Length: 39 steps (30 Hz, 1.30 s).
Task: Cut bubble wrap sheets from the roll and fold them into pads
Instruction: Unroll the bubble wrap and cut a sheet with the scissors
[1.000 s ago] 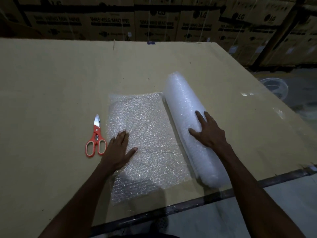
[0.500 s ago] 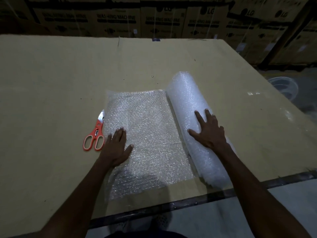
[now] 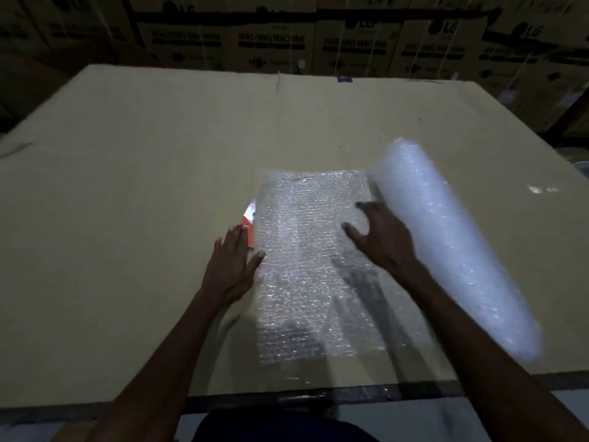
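Sheet (image 3: pixel 312 260) unrolled, not yet cut.
Left hand (image 3: pixel 231 267) flat beside sheet, over scissors (image 3: pixel 249 229); right hand (image 3: pixel 381 240) spread, empty; next probably the scissors.

Tabletop (image 3: pixel 143 186) covered in plain tan cardboard sheet, dark strip along the near edge (image 3: pixel 287 398). Short slit or seam in the cardboard at the far edge (image 3: pixel 278 82). Small dark scuff at the far left edge (image 3: pixel 16 148). Behind the tabletop, a row of stacked brown cartons (image 3: pixel 271 39), printed "WASHING MACHINE" with LG logos (image 3: pixel 446 27) on the right-hand ones, strapped with thin bands. Small blue label (image 3: pixel 345 78) at the base of one carton. Dim lighting; pale floor (image 3: pixel 567 406) below the near edge at right. Rim of a roundish object (image 3: pixel 583 167) at the right edge, too cut off to identify.
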Each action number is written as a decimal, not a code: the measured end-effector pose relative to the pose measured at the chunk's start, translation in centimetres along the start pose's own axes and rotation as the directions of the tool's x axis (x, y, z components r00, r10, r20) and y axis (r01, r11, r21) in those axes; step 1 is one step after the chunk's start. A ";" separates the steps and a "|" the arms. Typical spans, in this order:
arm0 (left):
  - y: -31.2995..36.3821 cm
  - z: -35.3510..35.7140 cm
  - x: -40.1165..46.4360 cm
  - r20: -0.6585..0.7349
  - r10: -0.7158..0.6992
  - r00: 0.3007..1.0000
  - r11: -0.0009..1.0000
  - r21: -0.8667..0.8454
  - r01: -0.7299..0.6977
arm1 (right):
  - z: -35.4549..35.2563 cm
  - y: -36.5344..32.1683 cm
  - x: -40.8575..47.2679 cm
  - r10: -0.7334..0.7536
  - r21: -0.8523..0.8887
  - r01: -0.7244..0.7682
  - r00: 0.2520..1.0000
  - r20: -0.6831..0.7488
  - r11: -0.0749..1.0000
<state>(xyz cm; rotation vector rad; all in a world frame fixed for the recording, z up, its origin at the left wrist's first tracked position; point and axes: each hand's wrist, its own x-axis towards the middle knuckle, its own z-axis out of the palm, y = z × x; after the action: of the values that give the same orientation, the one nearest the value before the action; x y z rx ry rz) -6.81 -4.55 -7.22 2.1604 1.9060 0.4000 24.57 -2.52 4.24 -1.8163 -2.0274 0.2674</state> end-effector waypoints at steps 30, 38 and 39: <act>-10.9 -0.9 -3.2 -0.014 0.012 1.000 0.998 -0.062 -0.012 | 11.9 -20.6 -1.2 0.424 0.655 -0.690 0.716 0.554 0.310; -8.2 -0.7 -4.0 -0.051 -0.086 0.995 0.987 -0.139 0.079 | 7.0 -15.7 -5.0 0.283 0.801 -0.580 0.752 0.596 -0.147; -7.1 -0.4 -4.4 -0.061 -0.081 0.995 0.988 -0.138 0.072 | 6.4 -14.7 -5.7 0.276 0.801 -0.579 0.753 0.597 -0.154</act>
<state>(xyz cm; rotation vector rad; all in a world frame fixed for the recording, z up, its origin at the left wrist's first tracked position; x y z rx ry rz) -14.08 -8.00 -9.51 2.0048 1.9294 0.5762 9.03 -9.33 3.39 -1.2564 -0.5050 1.7132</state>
